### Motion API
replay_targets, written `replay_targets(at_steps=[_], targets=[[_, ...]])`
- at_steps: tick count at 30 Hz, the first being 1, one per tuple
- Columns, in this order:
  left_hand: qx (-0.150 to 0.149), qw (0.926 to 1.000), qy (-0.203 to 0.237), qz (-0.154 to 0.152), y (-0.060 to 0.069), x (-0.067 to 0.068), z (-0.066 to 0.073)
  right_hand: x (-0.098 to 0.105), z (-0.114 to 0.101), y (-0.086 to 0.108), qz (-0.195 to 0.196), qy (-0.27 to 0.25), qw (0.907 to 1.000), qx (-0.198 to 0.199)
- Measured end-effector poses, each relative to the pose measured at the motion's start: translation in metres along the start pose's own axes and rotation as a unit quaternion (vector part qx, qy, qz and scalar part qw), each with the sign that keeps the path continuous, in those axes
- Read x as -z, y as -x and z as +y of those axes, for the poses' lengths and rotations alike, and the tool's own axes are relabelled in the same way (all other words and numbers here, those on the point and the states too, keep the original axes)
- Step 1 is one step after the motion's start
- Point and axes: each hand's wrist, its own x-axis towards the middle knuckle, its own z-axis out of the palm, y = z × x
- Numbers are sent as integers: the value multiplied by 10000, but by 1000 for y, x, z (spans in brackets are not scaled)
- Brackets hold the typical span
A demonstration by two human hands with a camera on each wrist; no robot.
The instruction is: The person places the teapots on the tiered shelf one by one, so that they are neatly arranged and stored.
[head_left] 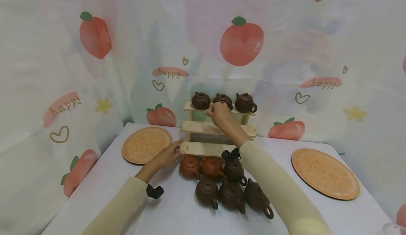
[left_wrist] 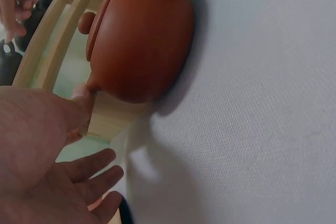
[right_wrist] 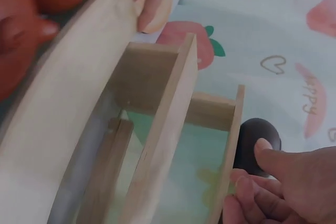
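Head view: the right hand (head_left: 222, 114) has its fingers curled at the front of the middle dark teapot (head_left: 223, 98) on the top board of the wooden stand (head_left: 206, 126); whether they pinch its handle is hidden behind the knuckles. This pot stands upright, spout pointing back and to the left, its long axis slanting toward the hand. The left hand (head_left: 166, 156), fingers spread, touches the left end of the stand's lowest board.

Flanking the middle pot are a left dark teapot (head_left: 200, 101) and a right dark teapot (head_left: 245, 103), whose handle points rightward. All three wear lids, so their insides cannot be seen. On the bench (head_left: 168, 210), two reddish teapots (head_left: 189, 167) and four dark teapots (head_left: 233, 195) cluster before the stand, most handles angled toward the wearer. A black wrist device (head_left: 231, 154) partly covers one. Something transparent (head_left: 391, 228) is cut off at the lower right corner.
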Motion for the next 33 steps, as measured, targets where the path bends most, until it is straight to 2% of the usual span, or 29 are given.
replay_targets(at_steps=[4,11,17,19,22,26,29,33], targets=[[-1,10000,37,-3,0,-1,1,9,15,19,-94,150,9997,196],[-64,10000,67,-7,-1,-3,-2,27,48,60,-386,197,9987,281],[-222,9997,2,29,-2,-2,-2,26,80,128,-252,318,9970,663],[-246,9997,11,60,-1,-1,-3,21,90,152,-201,326,9971,652],[-254,9996,36,112,1,-1,-4,15,103,184,-249,380,9982,393],[-248,9996,100,76,2,-1,-4,12,118,220,-484,385,9979,-183],[-252,9996,111,36,2,-1,-3,10,127,240,-792,385,9932,-762],[-285,9995,84,44,1,-2,-1,4,134,260,-1156,309,9842,-1306]])
